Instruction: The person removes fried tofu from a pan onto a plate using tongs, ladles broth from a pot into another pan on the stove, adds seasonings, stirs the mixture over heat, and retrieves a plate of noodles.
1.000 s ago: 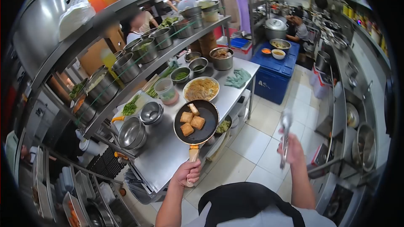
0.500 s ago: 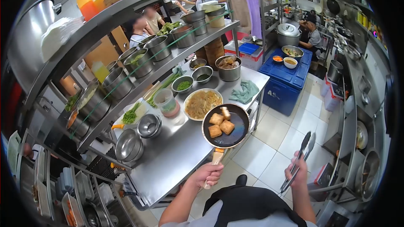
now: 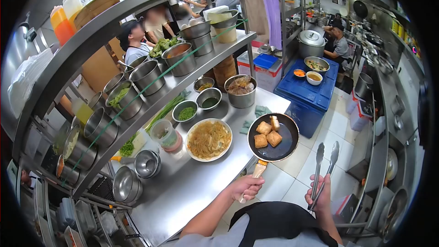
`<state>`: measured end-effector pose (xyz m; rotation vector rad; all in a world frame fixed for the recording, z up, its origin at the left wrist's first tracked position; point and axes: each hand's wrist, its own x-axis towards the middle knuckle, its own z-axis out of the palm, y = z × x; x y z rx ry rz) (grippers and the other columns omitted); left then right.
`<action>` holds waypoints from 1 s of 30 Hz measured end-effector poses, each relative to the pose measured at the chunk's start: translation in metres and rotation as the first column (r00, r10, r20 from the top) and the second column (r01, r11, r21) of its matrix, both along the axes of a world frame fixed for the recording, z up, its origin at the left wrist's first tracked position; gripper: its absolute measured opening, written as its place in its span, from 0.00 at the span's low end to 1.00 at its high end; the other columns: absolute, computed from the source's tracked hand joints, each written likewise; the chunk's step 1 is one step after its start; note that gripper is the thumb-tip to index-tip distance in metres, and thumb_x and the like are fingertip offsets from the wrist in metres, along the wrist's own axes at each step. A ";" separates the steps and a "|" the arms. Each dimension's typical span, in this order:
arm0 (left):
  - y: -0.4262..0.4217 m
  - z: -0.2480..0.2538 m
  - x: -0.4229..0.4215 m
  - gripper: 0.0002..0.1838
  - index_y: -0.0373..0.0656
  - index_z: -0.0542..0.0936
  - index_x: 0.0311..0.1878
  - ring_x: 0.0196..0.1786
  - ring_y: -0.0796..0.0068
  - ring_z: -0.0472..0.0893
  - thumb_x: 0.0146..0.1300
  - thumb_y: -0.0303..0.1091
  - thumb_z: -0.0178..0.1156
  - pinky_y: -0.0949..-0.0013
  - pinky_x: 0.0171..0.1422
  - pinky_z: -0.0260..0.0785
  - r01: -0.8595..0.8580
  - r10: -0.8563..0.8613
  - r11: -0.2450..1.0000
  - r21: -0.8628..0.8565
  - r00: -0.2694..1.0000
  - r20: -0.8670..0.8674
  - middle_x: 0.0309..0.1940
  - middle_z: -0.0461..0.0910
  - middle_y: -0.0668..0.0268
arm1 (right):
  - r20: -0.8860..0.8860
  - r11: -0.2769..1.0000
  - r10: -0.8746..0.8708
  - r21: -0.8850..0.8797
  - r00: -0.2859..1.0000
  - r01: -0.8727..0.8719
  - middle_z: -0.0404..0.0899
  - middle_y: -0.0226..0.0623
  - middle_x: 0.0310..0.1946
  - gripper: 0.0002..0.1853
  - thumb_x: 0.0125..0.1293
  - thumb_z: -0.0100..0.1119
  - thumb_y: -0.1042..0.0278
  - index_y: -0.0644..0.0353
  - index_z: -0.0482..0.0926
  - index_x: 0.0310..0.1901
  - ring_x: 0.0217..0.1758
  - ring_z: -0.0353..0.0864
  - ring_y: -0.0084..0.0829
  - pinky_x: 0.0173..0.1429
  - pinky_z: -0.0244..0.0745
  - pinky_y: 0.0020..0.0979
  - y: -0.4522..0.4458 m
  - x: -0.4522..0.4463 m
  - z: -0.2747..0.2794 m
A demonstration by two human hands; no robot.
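Note:
My left hand (image 3: 247,187) is closed round the wooden handle of a dark frying pan (image 3: 289,144), held level past the table's right edge. Several browned, square fried pieces (image 3: 273,138), perhaps tofu, sit in the pan's upper left. In my right hand (image 3: 318,193) is a pair of metal tongs (image 3: 325,167), jaws pointing up and spread apart, right of the pan and not touching it. On the table left of the pan lies a white plate (image 3: 228,148) heaped with noodles (image 3: 209,138). A bowl of chopped greens (image 3: 185,110) stands behind it.
The steel table (image 3: 183,192) has nested metal bowls (image 3: 147,163), a plastic tub (image 3: 165,135) and a pot (image 3: 241,92). Above runs a shelf with metal containers (image 3: 147,77). A blue cooler (image 3: 297,84) holding bowls stands beyond. A co-worker (image 3: 337,43) sits farther back.
The pan has shifted right relative to the table, farther from the noodle plate. My tongs have opened wider. The view has turned, and the shelf and table sit farther left.

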<state>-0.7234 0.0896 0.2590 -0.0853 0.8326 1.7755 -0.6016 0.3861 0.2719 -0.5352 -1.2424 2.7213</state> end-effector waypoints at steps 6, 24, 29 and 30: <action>0.030 -0.004 -0.009 0.08 0.48 0.69 0.37 0.10 0.91 0.58 0.76 0.35 0.53 0.81 0.10 0.51 -0.087 0.087 0.996 -0.018 0.996 0.022 0.15 0.60 0.79 | 0.030 0.995 0.018 0.098 0.999 -0.021 0.69 0.24 0.22 0.32 0.74 0.40 0.33 0.60 0.74 0.47 0.12 0.75 0.22 0.10 0.69 0.26 0.064 -0.064 0.000; 0.163 0.006 0.053 0.09 0.47 0.70 0.35 0.12 0.90 0.59 0.73 0.33 0.57 0.78 0.13 0.53 -0.545 0.552 0.829 -0.127 0.833 0.029 0.16 0.61 0.78 | 0.142 -0.024 0.674 0.985 0.725 -0.170 0.82 0.46 0.51 0.32 0.54 0.72 0.60 0.62 0.75 0.61 0.53 0.81 0.38 0.59 0.74 0.35 0.248 -0.248 0.082; 0.171 0.010 0.056 0.09 0.47 0.68 0.34 0.12 0.89 0.58 0.73 0.31 0.56 0.78 0.11 0.52 -0.583 0.589 0.789 -0.195 0.808 -0.029 0.18 0.63 0.75 | 0.230 -0.309 0.703 0.951 0.674 -0.002 0.83 0.50 0.43 0.28 0.56 0.69 0.56 0.62 0.77 0.56 0.48 0.83 0.45 0.52 0.76 0.37 0.203 -0.271 0.139; 0.172 0.010 0.056 0.09 0.47 0.68 0.34 0.12 0.89 0.58 0.73 0.31 0.56 0.78 0.11 0.52 -0.589 0.595 0.785 -0.194 0.803 -0.033 0.18 0.63 0.75 | 0.253 -0.399 0.715 0.913 0.651 0.082 0.83 0.50 0.40 0.28 0.56 0.70 0.56 0.64 0.78 0.54 0.46 0.83 0.43 0.51 0.76 0.36 0.193 -0.276 0.142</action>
